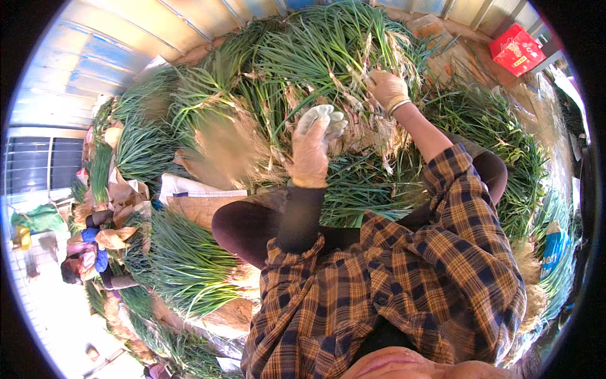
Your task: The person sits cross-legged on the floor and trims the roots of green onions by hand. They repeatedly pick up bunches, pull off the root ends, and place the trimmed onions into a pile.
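Before me lies a large heap of green onions (303,52), with long green leaves and pale stringy roots. My left hand (312,144), in a pale glove with a whitish palm, is raised over the roots; its fingers are apart and curled, with nothing seen in them. My right hand (388,90), gloved too, reaches into the heap at the upper right, its fingers bent at the roots and pale stems of some onions; whether it grips one cannot be told. Loose green leaves (364,184) cover the ground between my bent knees.
Bundled green onions (189,260) lie by my left knee, near brown sheeting (199,208). More greens (511,166) lie to my right. A red carton (517,49) stands at the upper right. Another person (87,253) sits among onions at far left. A metal wall (113,38) rises behind the heap.
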Demonstrator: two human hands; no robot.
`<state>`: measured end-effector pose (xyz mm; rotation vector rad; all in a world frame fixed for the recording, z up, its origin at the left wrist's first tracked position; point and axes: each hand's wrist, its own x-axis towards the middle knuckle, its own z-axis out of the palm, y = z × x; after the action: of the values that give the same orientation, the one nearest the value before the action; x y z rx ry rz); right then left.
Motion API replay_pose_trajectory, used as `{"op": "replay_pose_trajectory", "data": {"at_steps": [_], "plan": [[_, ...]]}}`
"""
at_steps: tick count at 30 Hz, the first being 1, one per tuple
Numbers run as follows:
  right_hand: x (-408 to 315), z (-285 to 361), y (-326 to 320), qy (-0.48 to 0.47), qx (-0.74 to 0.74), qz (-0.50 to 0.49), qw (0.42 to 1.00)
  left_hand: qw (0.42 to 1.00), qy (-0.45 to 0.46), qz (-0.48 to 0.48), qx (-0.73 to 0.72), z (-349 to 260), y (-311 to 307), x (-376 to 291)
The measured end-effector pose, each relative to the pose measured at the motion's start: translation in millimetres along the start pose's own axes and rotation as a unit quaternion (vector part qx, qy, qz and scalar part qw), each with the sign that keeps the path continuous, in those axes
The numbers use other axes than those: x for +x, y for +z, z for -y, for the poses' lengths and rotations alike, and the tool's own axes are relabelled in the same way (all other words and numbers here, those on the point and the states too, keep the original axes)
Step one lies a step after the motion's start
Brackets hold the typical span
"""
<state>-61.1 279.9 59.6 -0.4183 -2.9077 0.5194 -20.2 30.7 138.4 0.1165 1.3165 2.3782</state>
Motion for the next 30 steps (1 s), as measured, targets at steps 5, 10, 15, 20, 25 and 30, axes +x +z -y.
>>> {"op": "replay_pose_trajectory", "data": {"at_steps": [5,10,15,20,25,30], "plan": [[-55.9,27.3,-34.7,-0.11,0.161,-0.113,0.974,0.998,-0.042,0.004,-0.044,47.8,5.0,33.9],[-99.7,50.7,-22.4,-0.267,0.091,-0.097,0.955,0.994,-0.035,0.001,-0.1,70.9,-5.1,55.1],[-69.3,11.1,-15.4,-0.014,-0.005,0.015,1.0,0.995,-0.082,-0.041,-0.05,70.1,-11.5,51.6],[-45.7,29.6,-3.4,0.021,0.385,0.064,0.92,0.987,-0.148,-0.036,-0.055,90.2,8.5,26.7],[-54.7,58.2,2.0,0.196,0.779,0.133,0.581,0.978,-0.105,-0.033,-0.18,83.5,0.0,26.9],[-57.4,61.0,-8.8,0.224,0.678,0.172,0.679,0.978,-0.176,0.02,-0.111,88.3,3.8,22.2]]}}
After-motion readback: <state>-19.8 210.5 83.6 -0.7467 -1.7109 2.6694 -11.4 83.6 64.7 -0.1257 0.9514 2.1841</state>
